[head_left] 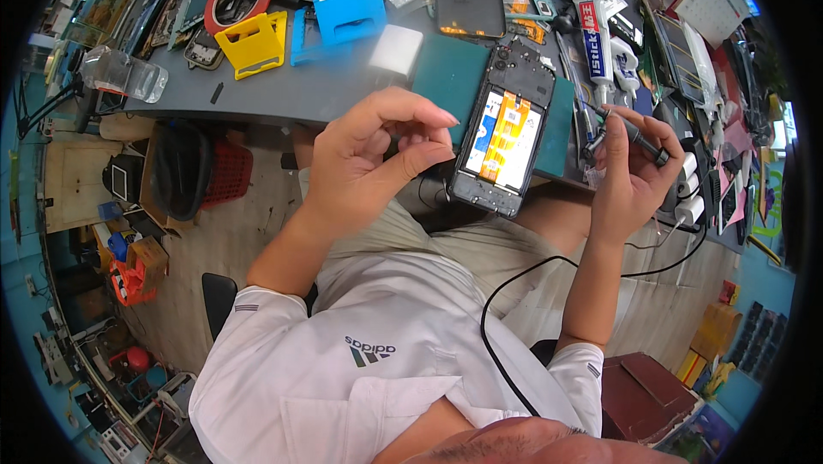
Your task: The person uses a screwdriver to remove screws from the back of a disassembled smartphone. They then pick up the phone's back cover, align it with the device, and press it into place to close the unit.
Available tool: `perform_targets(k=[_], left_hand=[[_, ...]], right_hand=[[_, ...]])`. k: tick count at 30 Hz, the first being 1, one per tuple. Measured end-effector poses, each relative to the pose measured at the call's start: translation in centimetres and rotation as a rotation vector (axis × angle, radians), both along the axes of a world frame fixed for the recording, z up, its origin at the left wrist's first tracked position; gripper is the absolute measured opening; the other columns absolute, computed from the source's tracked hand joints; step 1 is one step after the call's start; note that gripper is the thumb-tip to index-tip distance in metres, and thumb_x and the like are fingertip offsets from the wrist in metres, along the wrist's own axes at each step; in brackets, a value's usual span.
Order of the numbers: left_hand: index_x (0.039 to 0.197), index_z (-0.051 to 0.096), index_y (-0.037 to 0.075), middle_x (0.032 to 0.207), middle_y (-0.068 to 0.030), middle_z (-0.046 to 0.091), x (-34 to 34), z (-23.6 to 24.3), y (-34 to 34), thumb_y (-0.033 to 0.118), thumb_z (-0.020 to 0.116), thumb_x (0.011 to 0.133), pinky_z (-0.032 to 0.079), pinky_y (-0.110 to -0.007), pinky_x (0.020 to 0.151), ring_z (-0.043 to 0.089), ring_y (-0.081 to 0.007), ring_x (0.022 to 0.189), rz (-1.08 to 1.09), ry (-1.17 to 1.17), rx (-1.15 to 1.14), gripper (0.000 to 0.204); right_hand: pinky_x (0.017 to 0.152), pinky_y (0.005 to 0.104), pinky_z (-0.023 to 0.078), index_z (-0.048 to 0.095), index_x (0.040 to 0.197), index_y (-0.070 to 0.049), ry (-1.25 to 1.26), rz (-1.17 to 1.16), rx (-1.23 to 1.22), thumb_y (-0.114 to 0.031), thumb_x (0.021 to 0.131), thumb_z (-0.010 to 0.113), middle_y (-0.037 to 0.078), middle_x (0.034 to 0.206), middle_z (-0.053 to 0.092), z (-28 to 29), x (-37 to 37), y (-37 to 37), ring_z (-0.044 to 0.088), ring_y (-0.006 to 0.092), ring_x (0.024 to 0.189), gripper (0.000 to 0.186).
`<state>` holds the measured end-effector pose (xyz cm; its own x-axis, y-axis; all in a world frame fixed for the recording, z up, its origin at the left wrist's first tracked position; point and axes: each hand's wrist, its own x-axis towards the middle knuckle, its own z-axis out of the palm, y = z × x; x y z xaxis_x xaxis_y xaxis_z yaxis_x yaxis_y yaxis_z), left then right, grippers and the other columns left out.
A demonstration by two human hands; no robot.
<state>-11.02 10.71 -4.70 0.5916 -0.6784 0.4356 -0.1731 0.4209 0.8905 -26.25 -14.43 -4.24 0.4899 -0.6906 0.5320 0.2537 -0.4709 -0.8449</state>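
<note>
Opened phone (pixel 501 174), flat orange ribbon (pixel 506 140), left fingers (pixel 422 109) parted, right fingers (pixel 661 131) gripping cylindrical tool (pixel 641 139)

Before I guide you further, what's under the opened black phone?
Beneath the opened black phone, a flat dark-green mat shows on both sides. The phone covers the stretch between, so anything else directly under it cannot be seen.

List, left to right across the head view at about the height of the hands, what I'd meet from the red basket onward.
Red basket → left hand → opened phone → right hand → white plugs.
</note>
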Motion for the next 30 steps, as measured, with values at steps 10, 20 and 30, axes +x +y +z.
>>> perform_targets(k=[10,20,30], left_hand=[[0.137,0.062,-0.001,0.094,-0.0082,0.074,-1.3,0.6,-1.2,-0.011,0.081,0.085,0.046,-0.023,0.071,0.064,-0.0094,0.084,0.158,-0.366,0.065,0.056],[0.141,0.061,0.0,0.089,-0.006,0.072,-0.9,-0.4,-2.0,-0.006,0.087,0.08,0.047,-0.023,0.066,0.065,-0.0105,0.078,0.231,-0.592,-0.008,0.067],[0.143,0.059,-0.001,0.093,-0.0081,0.074,-0.9,-0.3,-1.7,-0.006,0.087,0.081,0.049,-0.021,0.067,0.069,-0.0109,0.08,0.226,-0.579,0.021,0.068]], right_hand=[[0.072,0.025,0.057,0.041,0.13,-0.005,0.02,0.34,-0.021,0.012,0.093,0.074,0.026,0.116,0.071,3.8,-1.4,5.6,0.071,0.0192,0.095,0.052],[0.074,0.0274,0.064,0.044,0.126,0.003,0.096,0.476,-0.218,0.01,0.088,0.08,0.025,0.114,0.07,3.3,-1.0,7.0,0.074,0.0234,0.1,0.053],[0.064,0.0272,0.061,0.055,0.119,0.001,0.158,0.374,-0.323,0.001,0.084,0.089,0.019,0.101,0.077,3.4,-0.8,7.6,0.076,0.0182,0.086,0.049]])
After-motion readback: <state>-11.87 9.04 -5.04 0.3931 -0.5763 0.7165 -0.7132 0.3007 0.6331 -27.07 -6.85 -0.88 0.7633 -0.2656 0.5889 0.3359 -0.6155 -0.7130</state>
